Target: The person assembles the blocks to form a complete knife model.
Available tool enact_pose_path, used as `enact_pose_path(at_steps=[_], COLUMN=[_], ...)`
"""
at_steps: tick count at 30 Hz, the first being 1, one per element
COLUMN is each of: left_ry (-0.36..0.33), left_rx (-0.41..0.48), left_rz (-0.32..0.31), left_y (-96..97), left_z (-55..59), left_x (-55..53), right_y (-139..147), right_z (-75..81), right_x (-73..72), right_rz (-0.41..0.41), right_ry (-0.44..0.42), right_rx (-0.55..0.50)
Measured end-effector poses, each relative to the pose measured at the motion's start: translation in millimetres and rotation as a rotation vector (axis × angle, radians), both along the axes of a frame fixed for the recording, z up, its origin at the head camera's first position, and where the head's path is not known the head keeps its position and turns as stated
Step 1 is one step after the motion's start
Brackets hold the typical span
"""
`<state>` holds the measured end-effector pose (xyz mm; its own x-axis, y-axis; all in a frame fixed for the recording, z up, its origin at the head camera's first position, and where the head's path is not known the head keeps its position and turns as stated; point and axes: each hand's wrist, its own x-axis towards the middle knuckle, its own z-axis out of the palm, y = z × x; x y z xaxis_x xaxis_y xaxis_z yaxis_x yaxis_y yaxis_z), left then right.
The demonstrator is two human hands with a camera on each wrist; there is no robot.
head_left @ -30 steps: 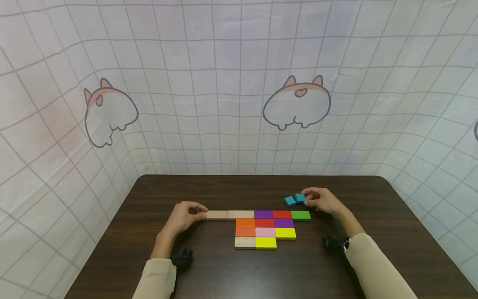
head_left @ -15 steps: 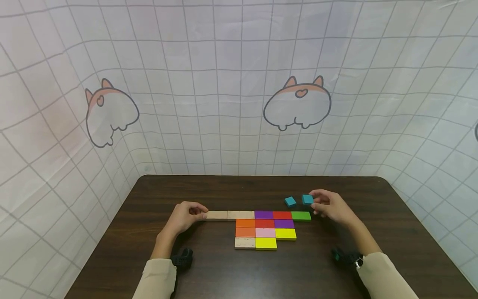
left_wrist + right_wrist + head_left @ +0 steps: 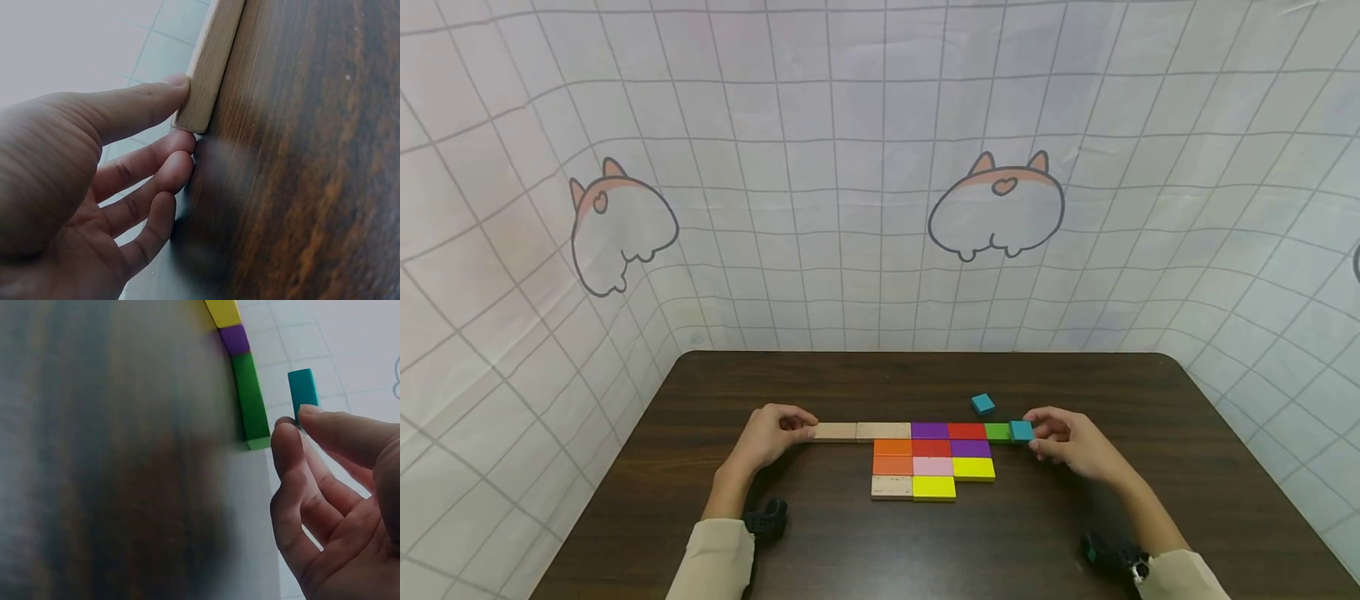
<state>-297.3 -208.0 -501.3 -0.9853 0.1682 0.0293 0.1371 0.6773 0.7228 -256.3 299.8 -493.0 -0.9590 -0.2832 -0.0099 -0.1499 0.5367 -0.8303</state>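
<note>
At the left end of a row of flat blocks, my left hand [image 3: 771, 435] holds the end of a plain wooden block [image 3: 835, 432]. In the left wrist view the thumb lies on that block [image 3: 209, 69] and curled fingertips sit at its end. My right hand [image 3: 1073, 442] pinches a small square teal block [image 3: 1021, 431] between thumb and fingers. In the right wrist view this teal block [image 3: 303, 387] is raised above the level of the green block [image 3: 251, 400]. It overlaps the right end of the green block [image 3: 997, 432] in the head view.
A second teal block [image 3: 982, 404] lies on the dark wooden table [image 3: 820, 550] behind the row. Below the row, orange [image 3: 892, 457], red, purple, pink, yellow [image 3: 934, 488] and plain blocks lie joined. A white gridded cloth [image 3: 880, 292] surrounds the table.
My right hand has picked one teal block up from beside the other and brought it right and nearer, over the green block's end. The left hand has stayed in place.
</note>
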Motion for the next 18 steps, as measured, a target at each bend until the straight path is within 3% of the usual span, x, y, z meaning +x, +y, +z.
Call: enact_pose_path(at_steps=[11, 18], left_ry=[-0.005, -0.004], left_rx=[-0.004, -0.011], left_rz=[0.000, -0.007], left_y=[-0.5, -0.7], left_z=[0.5, 1.1], left_x=[0.3, 0.3], right_y=[-3.6, -6.0], right_z=[-5.2, -5.4], right_x=[3.8, 4.1], right_rz=[0.089, 0.093], right_ry=[-0.074, -0.041], right_rx=[0.032, 0.087])
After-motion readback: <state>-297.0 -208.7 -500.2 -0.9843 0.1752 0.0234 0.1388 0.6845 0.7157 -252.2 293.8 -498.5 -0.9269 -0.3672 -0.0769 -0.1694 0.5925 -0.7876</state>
